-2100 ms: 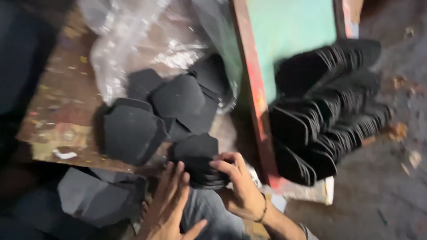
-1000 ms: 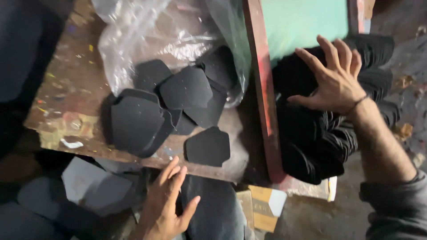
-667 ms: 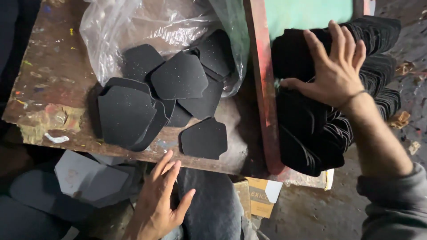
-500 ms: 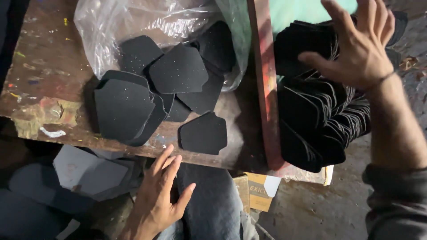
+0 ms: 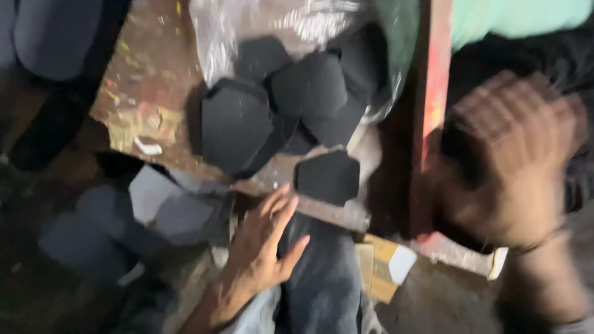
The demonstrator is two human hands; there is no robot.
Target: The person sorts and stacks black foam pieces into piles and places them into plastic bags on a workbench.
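Since half a second ago my right hand (image 5: 516, 161) has come off the top of the stack (image 5: 557, 68) and swung down toward me, and it is smeared with motion. It looks curled, fingers bent in, with a dark mass at the palm, but I cannot tell whether it has closed on pieces or holds nothing. Judging by that, a grab from the stack may just have happened; the blur hides the proof.

My left hand (image 5: 260, 247) has hardly shifted. It lies open, fingers spread and flat, on my knee just under the table (image 5: 142, 93) edge, holding nothing.

One loose black piece (image 5: 328, 178) lies alone at the near edge of the table, just above my left fingertips and apart from the pile (image 5: 278, 105) spilling out of the plastic bag (image 5: 297, 25).

A red rail (image 5: 430, 111) stands between the piece and my right hand, so that hand would have to cross over it. Bare table shows to the left of the pile. Below the edge, grey pieces (image 5: 161, 204) crowd the space beside my knee.
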